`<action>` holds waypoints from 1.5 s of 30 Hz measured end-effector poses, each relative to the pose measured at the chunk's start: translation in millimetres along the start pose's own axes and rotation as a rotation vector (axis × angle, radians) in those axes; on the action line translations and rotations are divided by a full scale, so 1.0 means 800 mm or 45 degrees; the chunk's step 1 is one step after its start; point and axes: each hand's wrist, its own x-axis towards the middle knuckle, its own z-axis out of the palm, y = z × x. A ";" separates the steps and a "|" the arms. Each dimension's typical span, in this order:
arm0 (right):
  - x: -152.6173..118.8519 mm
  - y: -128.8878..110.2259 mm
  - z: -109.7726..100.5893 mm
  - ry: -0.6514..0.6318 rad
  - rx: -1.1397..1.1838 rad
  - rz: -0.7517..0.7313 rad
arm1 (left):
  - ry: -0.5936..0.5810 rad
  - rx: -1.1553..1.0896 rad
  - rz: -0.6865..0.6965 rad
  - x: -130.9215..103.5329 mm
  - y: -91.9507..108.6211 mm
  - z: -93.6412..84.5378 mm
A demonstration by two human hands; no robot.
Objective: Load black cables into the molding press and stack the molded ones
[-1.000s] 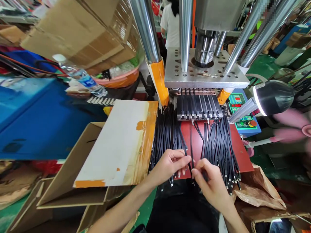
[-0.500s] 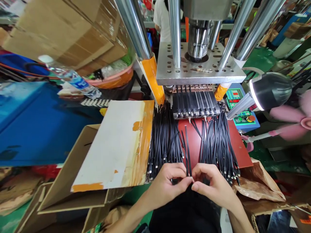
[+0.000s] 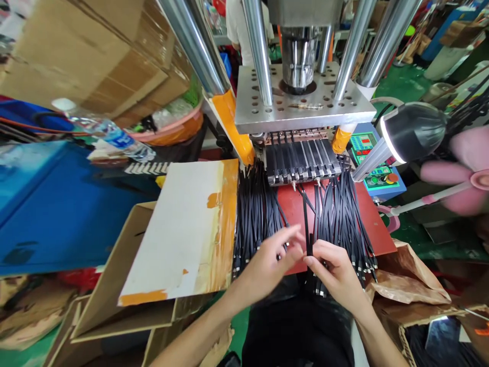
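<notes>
Black flat cables [image 3: 307, 229] stand upward from my right hand [image 3: 333, 265], whose thumb and fingers pinch them over the front of the red board [image 3: 292, 204]. My left hand [image 3: 277, 255] is just to their left, its fingers apart and slightly blurred, with nothing seen in it. One bundle of black cables [image 3: 255, 209] lies on the left of the board and another bundle [image 3: 342, 214] on the right. Behind them, a black fixture [image 3: 303, 160] holds several cables side by side under the metal press plate [image 3: 305, 114].
A white board with orange tape [image 3: 175, 229] lies left, above an open cardboard box [image 3: 114, 285]. At the right are a lamp [image 3: 414, 132], a control panel [image 3: 376, 158] and a pink fan [image 3: 473, 178]. A person in white [image 3: 239, 25] stands behind the press.
My left hand has opened and moved off the cables. My right hand has risen slightly with the cables in it. The view has shifted a little.
</notes>
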 end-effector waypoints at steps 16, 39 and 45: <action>-0.010 0.011 -0.006 0.185 0.203 -0.071 | 0.022 -0.183 0.166 0.028 0.042 -0.018; 0.025 -0.007 -0.010 -0.414 0.078 0.303 | 0.475 0.408 0.582 0.184 0.043 -0.088; 0.162 -0.029 -0.117 -0.155 -0.281 -0.024 | 0.518 0.865 0.559 0.278 0.029 -0.097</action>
